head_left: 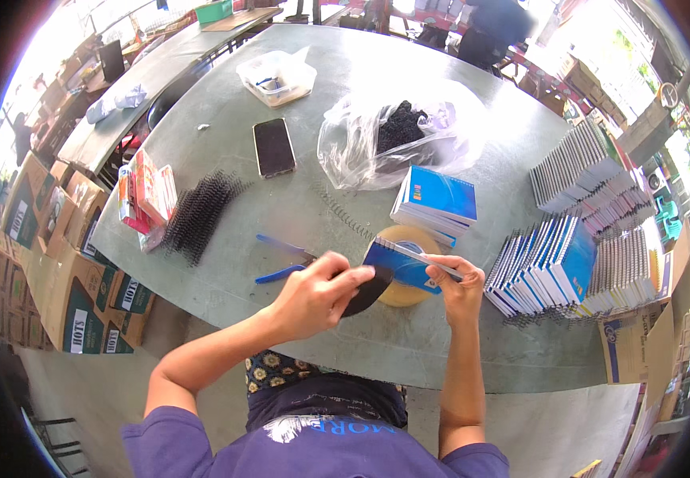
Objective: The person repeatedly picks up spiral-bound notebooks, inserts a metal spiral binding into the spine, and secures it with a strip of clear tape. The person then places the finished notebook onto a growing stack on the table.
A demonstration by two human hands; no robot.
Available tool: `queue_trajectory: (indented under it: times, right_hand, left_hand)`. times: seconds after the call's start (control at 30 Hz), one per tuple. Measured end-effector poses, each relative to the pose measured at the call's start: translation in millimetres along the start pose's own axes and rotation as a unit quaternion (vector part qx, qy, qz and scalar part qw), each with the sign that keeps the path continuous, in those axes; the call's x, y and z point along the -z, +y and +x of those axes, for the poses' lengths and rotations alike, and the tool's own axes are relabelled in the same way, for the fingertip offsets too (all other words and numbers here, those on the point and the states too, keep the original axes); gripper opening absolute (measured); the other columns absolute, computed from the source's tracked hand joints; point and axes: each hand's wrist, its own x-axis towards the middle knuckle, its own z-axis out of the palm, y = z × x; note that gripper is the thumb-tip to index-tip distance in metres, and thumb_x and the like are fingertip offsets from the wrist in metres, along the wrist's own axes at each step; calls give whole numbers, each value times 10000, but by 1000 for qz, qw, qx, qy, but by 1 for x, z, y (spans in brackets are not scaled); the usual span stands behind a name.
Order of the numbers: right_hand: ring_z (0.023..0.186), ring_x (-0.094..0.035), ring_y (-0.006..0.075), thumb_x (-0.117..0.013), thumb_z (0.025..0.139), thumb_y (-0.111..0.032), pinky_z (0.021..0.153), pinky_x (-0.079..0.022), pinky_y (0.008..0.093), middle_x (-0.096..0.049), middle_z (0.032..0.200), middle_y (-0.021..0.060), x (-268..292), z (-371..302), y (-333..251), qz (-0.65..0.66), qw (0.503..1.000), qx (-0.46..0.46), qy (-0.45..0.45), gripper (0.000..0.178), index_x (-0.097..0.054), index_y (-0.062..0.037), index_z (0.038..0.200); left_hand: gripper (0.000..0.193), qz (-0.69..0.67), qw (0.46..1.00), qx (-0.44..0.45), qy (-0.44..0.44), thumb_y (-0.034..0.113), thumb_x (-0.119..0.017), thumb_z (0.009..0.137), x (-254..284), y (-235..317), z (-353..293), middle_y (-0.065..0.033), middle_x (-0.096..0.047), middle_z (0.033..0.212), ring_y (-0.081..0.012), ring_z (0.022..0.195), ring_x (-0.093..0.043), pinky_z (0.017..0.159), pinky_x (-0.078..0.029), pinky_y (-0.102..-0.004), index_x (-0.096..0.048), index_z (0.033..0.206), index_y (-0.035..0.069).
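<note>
My right hand (pixel 458 283) is closed on the right edge of a blue-covered spiral notebook (pixel 401 264), which it holds tilted above the table. At the notebook's left edge my left hand (pixel 321 291) has its fingers pinched together. A black curved piece (pixel 370 293) lies against those fingertips; its exact kind is unclear. Partly hidden below the notebook is a wide yellowish ring, like a tape roll (pixel 399 300). Near my left hand lies a blue-handled hand tool (pixel 280 275). One loose black spiral coil (pixel 345 211) rests beyond the notebook.
A pile of black coils (pixel 204 213) lies left, beside red-and-white boxes (pixel 147 190). Farther off are a phone (pixel 273 147), a plastic tub (pixel 278 77) and a clear bag (pixel 353 143) with black contents. Blue notebooks (pixel 439 195) and bound stacks (pixel 540 259) stand right.
</note>
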Motion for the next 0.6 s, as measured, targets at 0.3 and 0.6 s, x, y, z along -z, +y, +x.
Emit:
queue_trajectory:
  times: [0.3, 0.6]
  right_hand:
    - [754, -602, 91, -731, 784, -75, 672, -471, 211, -691, 846, 67, 2, -17, 8, 31, 999, -11, 11, 146, -698, 20, 890]
    - [836, -612, 201, -679, 780, -117, 750, -461, 337, -667, 858, 61, -8, -10, -27, -445, 864, 236, 21, 168, -679, -95, 947]
  left_hand:
    - [408, -5, 993, -23, 116, 10, -680, 754, 25, 20, 21, -121, -603, 941, -274, 813, -620, 704, -512, -343, -598, 1150, 64]
    - [426, -129, 989, 41, -50, 20, -652, 778, 7, 23, 3, -162, -605, 989, -328, 860, -599, 749, -496, -372, -544, 1190, 48]
